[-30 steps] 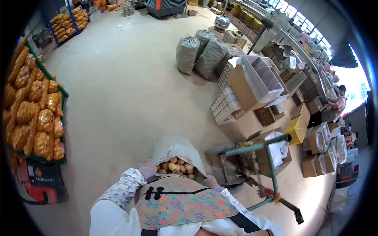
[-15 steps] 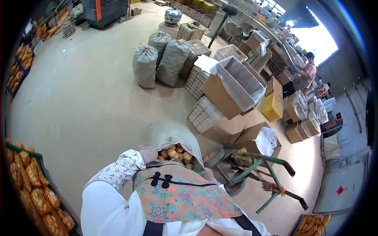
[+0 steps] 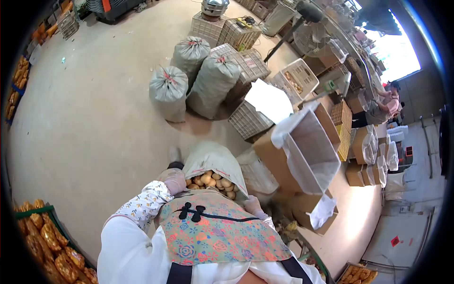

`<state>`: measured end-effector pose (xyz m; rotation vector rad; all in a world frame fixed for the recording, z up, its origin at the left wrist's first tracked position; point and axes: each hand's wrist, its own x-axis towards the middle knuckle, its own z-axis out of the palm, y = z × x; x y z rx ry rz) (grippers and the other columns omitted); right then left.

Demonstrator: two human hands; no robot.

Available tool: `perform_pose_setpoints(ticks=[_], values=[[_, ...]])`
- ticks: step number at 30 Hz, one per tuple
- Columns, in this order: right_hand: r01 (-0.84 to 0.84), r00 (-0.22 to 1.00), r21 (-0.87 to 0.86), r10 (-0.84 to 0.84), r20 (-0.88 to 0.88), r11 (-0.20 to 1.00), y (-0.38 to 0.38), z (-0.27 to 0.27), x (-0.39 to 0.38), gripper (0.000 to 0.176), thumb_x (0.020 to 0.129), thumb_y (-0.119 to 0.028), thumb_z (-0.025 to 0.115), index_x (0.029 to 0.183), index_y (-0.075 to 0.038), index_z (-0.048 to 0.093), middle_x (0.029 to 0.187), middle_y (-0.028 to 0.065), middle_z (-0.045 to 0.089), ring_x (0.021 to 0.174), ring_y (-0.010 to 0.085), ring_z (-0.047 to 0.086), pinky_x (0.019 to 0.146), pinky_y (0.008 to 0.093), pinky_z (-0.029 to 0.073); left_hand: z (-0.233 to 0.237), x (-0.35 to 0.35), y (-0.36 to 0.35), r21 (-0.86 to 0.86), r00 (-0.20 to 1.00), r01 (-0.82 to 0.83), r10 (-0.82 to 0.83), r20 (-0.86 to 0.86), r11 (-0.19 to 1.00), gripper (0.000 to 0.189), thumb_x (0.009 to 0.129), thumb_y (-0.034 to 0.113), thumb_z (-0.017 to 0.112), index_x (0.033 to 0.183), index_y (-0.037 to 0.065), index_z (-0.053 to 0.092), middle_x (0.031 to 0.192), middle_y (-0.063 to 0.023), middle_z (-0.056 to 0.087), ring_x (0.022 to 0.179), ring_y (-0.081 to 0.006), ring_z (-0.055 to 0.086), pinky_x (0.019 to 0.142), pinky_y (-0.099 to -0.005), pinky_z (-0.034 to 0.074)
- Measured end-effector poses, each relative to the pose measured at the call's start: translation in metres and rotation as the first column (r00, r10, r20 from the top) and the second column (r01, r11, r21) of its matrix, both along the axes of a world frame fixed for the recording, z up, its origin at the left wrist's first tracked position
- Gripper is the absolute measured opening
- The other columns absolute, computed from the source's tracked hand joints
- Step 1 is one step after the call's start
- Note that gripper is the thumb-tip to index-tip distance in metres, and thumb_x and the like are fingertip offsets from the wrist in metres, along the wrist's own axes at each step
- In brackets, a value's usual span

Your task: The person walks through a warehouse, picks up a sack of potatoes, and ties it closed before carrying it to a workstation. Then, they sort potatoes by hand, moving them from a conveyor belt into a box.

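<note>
A whitish woven sack point(image 3: 210, 156) stands against my front, its mouth open toward me. Inside lie several round tan potatoes point(image 3: 208, 180). My left hand point(image 3: 173, 181), in a pale glove, is closed on the left side of the sack's rim. On the other side my right hand point(image 3: 252, 205), also gloved, grips the rim's right corner. The sack's lower part is hidden from me. A flowered apron point(image 3: 213, 232) covers my body just below the opening.
Tied full sacks point(image 3: 169, 92) stand ahead. To the right are a lined cardboard box point(image 3: 302, 151), plastic crates point(image 3: 250, 118) and a white sheet point(image 3: 269, 101). Netted produce point(image 3: 52, 236) fills a green-edged bin at lower left. A person point(image 3: 385, 106) works at far right.
The view has moved forward and the sack has come along with me, held in both hands. The lined box and tied sacks are nearer; the green-handled cart has mostly dropped out of sight.
</note>
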<state>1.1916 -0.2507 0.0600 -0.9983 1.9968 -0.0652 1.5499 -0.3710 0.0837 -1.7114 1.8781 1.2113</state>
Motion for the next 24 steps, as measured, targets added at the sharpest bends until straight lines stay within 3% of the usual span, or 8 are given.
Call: perform_pose_setpoints(ticks=[7, 9, 10, 13, 18, 21, 23, 24], values=[[-0.163, 0.983, 0.036, 0.166, -0.073, 0.986, -0.207, -0.055, 0.008, 0.025, 0.078, -0.006, 0.053, 0.092, 0.000, 0.072, 0.073, 0.0135, 0.067, 0.065, 0.0223, 0.064, 0.058, 0.0363, 0.049, -0.070, 0.031, -0.194, 0.097, 0.999, -0.021, 0.025, -0.035, 0.995, 0.042, 0.078, 0.023, 0.065, 0.114, 0.002, 0.062, 0.102, -0.0208, 0.068, 0.096, -0.0362, 0.066, 0.081, -0.0445, 0.053], [-0.783, 0.547, 0.182, 0.798, -0.251, 0.594, -0.234, -0.099, -0.020, 0.025, 0.078, -0.007, 0.054, 0.093, 0.001, 0.072, 0.080, 0.0182, 0.070, 0.071, 0.0276, 0.067, 0.064, 0.0408, 0.051, -0.073, 0.036, -0.214, -0.019, 0.980, -0.143, 0.139, -0.144, 0.989, 0.047, 0.072, 0.025, 0.071, 0.114, 0.004, 0.062, 0.100, -0.0193, 0.068, 0.094, -0.0359, 0.066, 0.080, -0.0438, 0.054], [-0.365, 0.909, 0.107, 0.379, -0.173, 0.925, -0.248, -0.097, -0.011, 0.024, 0.079, -0.010, 0.053, 0.090, 0.001, 0.071, 0.081, 0.0222, 0.069, 0.077, 0.0351, 0.068, 0.069, 0.0456, 0.052, -0.075, 0.038, -0.220, -0.082, 0.961, -0.210, 0.190, -0.202, 0.974, 0.051, 0.070, 0.027, 0.075, 0.114, 0.005, 0.062, 0.099, -0.0185, 0.068, 0.093, -0.0357, 0.066, 0.080, -0.0435, 0.054], [-0.377, 0.917, 0.190, 0.394, -0.060, 0.906, -0.323, -0.064, -0.006, 0.027, 0.081, -0.014, 0.050, 0.091, 0.003, 0.069, 0.096, 0.0273, 0.067, 0.100, 0.0428, 0.062, 0.088, 0.0484, 0.048, -0.083, 0.030, -0.241, -0.199, 0.902, -0.326, 0.241, -0.357, 0.924, 0.061, 0.062, 0.031, 0.085, 0.113, 0.008, 0.062, 0.096, -0.0162, 0.068, 0.089, -0.0353, 0.066, 0.079, -0.0425, 0.054], [-0.456, 0.882, 0.072, 0.461, -0.095, 0.887, -0.447, -0.127, -0.012, 0.029, 0.084, -0.017, 0.050, 0.092, 0.003, 0.070, 0.095, 0.0278, 0.067, 0.094, 0.0422, 0.065, 0.084, 0.0471, 0.052, -0.160, -0.001, -0.293, 0.047, 0.956, -0.293, 0.294, -0.011, 0.955, 0.026, 0.085, 0.019, 0.057, 0.099, -0.001, 0.067, 0.091, -0.0232, 0.069, 0.085, -0.0396, 0.069, 0.074, -0.0477, 0.055], [-0.774, 0.613, 0.195, 0.790, -0.010, 0.603, -0.491, -0.156, -0.001, 0.023, 0.083, -0.012, 0.053, 0.088, 0.000, 0.072, 0.091, 0.0248, 0.067, 0.087, 0.0392, 0.067, 0.080, 0.0453, 0.053, -0.197, -0.029, -0.322, 0.218, 0.959, -0.261, 0.227, 0.167, 0.940, 0.027, 0.085, 0.021, 0.059, 0.099, 0.000, 0.069, 0.099, -0.0250, 0.068, 0.093, -0.0391, 0.067, 0.078, -0.0475, 0.053], [-0.958, 0.031, 0.285, 0.999, -0.008, 0.032, -0.498, -0.131, -0.030, 0.022, 0.086, -0.016, 0.057, 0.088, -0.002, 0.074, 0.092, 0.0181, 0.069, 0.087, 0.0300, 0.070, 0.077, 0.0399, 0.056, -0.187, -0.028, -0.317, 0.160, 0.992, -0.117, 0.107, 0.071, 0.980, 0.025, 0.086, 0.021, 0.060, 0.097, 0.001, 0.070, 0.095, -0.0224, 0.069, 0.091, -0.0362, 0.068, 0.078, -0.0446, 0.054], [-0.952, 0.038, 0.301, 0.998, -0.044, 0.050, -0.498, -0.133, -0.032, 0.023, 0.087, -0.015, 0.055, 0.091, -0.002, 0.074, 0.093, 0.0165, 0.070, 0.091, 0.0313, 0.069, 0.080, 0.0409, 0.055, -0.175, -0.029, -0.318, 0.121, 0.999, -0.047, 0.044, 0.027, 0.992, 0.024, 0.087, 0.021, 0.060, 0.095, 0.001, 0.070, 0.093, -0.0211, 0.069, 0.089, -0.0347, 0.068, 0.078, -0.0431, 0.054]])
